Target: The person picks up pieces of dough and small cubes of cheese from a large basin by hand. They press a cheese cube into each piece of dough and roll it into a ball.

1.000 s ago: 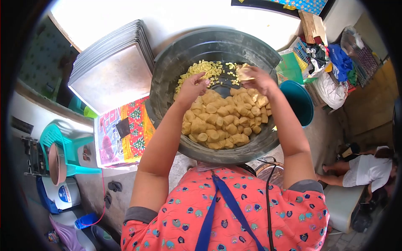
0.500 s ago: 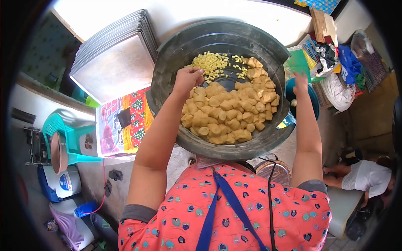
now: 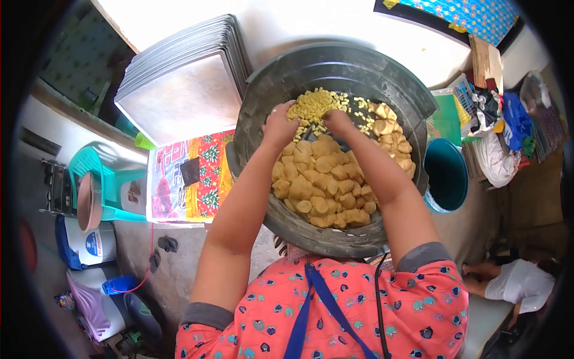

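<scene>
Now: big dark basin (image 3: pixel 263 84) sits center frame, stack of metal trays (image 3: pixel 179 90) at its 9 o'clock, teal bucket (image 3: pixel 445 176) at 3 o'clock. Dough lumps (image 3: pixel 323 179) fill the basin's 6 o'clock half; small yellow cut pieces (image 3: pixel 314 105) are piled at 12 o'clock. Change from half a second ago: right hand (image 3: pixel 336 121) was out over the bucket, now back inside the basin beside the left hand (image 3: pixel 280 124). Both hands are curled knuckles-up at the seam between lumps and cut pieces, touching lumps; can't tell what either pinches. Read: both hands back on the dough, working where lumps meet cuts.
</scene>
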{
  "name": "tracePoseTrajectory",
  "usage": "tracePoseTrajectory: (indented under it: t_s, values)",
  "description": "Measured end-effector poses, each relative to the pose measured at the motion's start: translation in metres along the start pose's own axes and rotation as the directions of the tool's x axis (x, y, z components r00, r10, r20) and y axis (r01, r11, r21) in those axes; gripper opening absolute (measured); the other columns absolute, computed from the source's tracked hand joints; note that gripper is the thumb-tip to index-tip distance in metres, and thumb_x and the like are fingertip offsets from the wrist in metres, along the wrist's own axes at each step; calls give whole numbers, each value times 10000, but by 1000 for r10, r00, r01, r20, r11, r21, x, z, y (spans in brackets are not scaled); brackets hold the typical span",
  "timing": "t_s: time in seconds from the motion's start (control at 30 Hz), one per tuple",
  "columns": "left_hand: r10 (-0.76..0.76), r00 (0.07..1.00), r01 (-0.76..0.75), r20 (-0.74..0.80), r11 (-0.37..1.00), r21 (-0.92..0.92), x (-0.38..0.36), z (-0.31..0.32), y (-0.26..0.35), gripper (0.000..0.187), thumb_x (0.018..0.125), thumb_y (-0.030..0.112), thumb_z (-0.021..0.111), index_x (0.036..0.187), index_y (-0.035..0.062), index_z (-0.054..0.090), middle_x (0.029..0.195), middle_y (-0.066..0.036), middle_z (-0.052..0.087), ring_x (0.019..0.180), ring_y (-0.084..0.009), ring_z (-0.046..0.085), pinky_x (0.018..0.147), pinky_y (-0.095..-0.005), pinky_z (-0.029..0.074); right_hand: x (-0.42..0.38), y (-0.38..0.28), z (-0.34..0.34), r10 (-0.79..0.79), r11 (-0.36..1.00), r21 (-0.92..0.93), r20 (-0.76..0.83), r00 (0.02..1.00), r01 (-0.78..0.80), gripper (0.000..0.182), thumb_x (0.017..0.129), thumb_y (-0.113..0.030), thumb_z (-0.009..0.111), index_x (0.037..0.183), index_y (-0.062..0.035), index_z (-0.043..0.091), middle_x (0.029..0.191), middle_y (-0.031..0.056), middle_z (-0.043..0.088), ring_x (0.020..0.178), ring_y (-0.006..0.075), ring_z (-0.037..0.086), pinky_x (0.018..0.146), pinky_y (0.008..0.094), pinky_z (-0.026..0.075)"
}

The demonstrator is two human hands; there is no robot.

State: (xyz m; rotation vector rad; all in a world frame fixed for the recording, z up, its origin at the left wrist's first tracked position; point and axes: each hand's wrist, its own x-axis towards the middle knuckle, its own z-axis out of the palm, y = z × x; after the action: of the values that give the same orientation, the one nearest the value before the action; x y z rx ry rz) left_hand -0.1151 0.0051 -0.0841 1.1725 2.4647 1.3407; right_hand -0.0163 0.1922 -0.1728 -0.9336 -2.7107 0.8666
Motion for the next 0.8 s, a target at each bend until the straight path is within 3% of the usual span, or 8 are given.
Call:
tracePoseTrajectory:
  t_s: [0.03,0.13,0.17,0.27,0.4,0.5,0.63,0.8]
  values:
    - [-37,999,41,36,993,-109,4,3,-9,225,749,282,628,890,109,658,1152,-89,568,1074,-282,517,854,-469,370,3,-4,5,15,1000,-19,-14,1000,-15,265,746,-237,629,953,-79,678,903,129,655,839,295,623,751,374,489]
    - [-136,983,142,121,989,-49,8,-1,-6,225,757,208,640,874,16,649,781,-102,634,724,-215,580,709,-325,440,8,-19,14,71,964,-255,-47,996,-81,281,742,-272,649,948,-83,675,995,124,616,938,289,594,792,387,482]
    - [-155,981,152,120,988,40,6,-7,2,242,773,268,629,855,42,649,761,-89,625,706,-203,573,674,-306,434,11,-22,17,84,950,-298,-36,996,-91,312,734,-310,666,943,-77,667,1040,120,578,985,289,568,814,395,477]
    - [-217,952,195,216,973,120,9,-13,6,301,791,354,603,856,63,651,782,-86,630,748,-217,587,704,-312,421,16,-24,29,44,910,-408,-80,996,-73,325,730,-321,673,927,-64,664,1018,114,589,957,294,574,805,396,477]
    - [-235,946,208,225,969,134,5,-17,13,337,806,401,553,864,86,657,1014,-88,613,981,-266,554,839,-433,320,23,-18,41,-31,888,-458,-154,988,-44,301,716,-297,673,890,-52,666,1007,119,590,964,281,572,796,386,478]
    - [-229,947,186,227,962,198,3,-16,14,332,803,406,563,902,102,654,1031,-86,613,998,-262,553,866,-443,312,25,-20,39,20,922,-378,-176,984,-86,263,712,-248,654,879,-46,662,942,116,628,901,281,602,756,384,489]
    - [-239,933,176,269,955,240,2,-15,15,346,790,404,596,973,114,643,1071,-100,608,1012,-263,558,871,-435,348,19,-26,19,163,982,99,-19,986,-160,247,703,-189,654,891,-29,657,854,117,654,785,240,634,686,341,504]
    - [-177,946,155,271,983,103,1,-4,-1,364,780,317,641,1035,59,610,1077,-123,607,972,-258,583,804,-363,435,1,-36,-9,132,772,608,132,982,-186,293,687,-154,673,917,25,644,704,83,640,622,139,607,581,253,490]
